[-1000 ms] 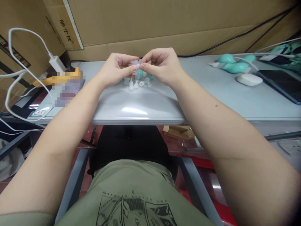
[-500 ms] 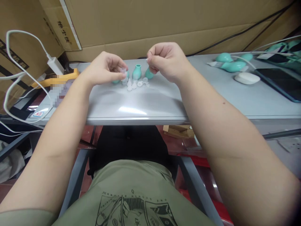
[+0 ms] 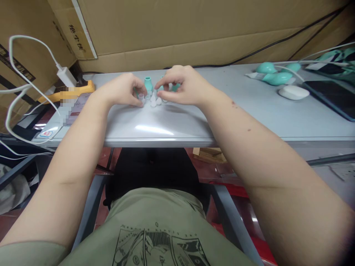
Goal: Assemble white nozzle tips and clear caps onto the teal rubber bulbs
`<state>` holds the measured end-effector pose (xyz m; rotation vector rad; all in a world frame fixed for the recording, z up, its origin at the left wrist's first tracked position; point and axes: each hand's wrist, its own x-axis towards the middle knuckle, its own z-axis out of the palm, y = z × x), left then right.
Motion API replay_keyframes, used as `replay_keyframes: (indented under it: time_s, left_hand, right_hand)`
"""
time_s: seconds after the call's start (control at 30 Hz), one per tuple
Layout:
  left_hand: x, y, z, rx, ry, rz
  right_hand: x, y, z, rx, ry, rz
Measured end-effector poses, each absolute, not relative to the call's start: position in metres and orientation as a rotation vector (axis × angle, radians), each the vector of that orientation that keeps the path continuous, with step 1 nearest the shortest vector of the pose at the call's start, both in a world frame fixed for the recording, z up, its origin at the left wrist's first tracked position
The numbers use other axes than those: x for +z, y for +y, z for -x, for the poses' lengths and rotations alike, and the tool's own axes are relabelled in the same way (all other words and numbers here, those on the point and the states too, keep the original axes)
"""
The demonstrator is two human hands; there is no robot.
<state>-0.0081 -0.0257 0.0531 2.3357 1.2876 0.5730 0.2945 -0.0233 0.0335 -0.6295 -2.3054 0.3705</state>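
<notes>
My left hand [image 3: 124,89] is on the table with thumb and fingers curled round a small clear plastic cup [image 3: 141,96]. Just right of it, a teal rubber bulb [image 3: 148,82] stands upright with its neck up. My right hand [image 3: 184,87] hovers over a cluster of small white plastic pieces [image 3: 153,100], index finger and thumb apart, nothing plainly held. Further teal bulbs show partly behind the right hand's fingers. Some small pieces are hidden by that hand.
Several teal bulbs [image 3: 277,78], a white rounded case [image 3: 294,92] and a dark phone [image 3: 331,99] lie at the right. At the left are a yellow tool [image 3: 80,88], a white plug [image 3: 66,77] and looped white cables. Cardboard [image 3: 166,29] stands behind the table.
My right hand has come down and left from a raised pinch, and its fingers have parted. The left hand has lowered slightly and shifted left with the clear cup.
</notes>
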Motion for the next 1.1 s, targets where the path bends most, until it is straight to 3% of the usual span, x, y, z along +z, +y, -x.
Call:
replay_keyframes:
  time_s: [0.13,0.3,0.57,0.67,1.1]
  left_hand:
    - [0.056,-0.031,0.011,0.756,1.259,-2.320]
    - [0.056,-0.032,0.008,0.987,1.203,-2.342]
    - [0.052,-0.035,-0.003,1.240,1.046,-2.274]
    - [0.051,-0.039,-0.012,1.274,1.016,-2.267]
    - [0.045,-0.044,-0.037,1.382,0.882,-2.350]
  right_hand:
    - [0.026,-0.021,-0.284,0.210,-2.487,0.564]
    - [0.027,-0.023,-0.282,0.282,-2.475,0.653]
    - [0.036,-0.020,-0.291,0.943,-1.878,0.674]
    - [0.036,-0.017,-0.288,1.040,-1.778,0.583]
    - [0.036,-0.037,-0.267,0.976,-1.723,0.728]
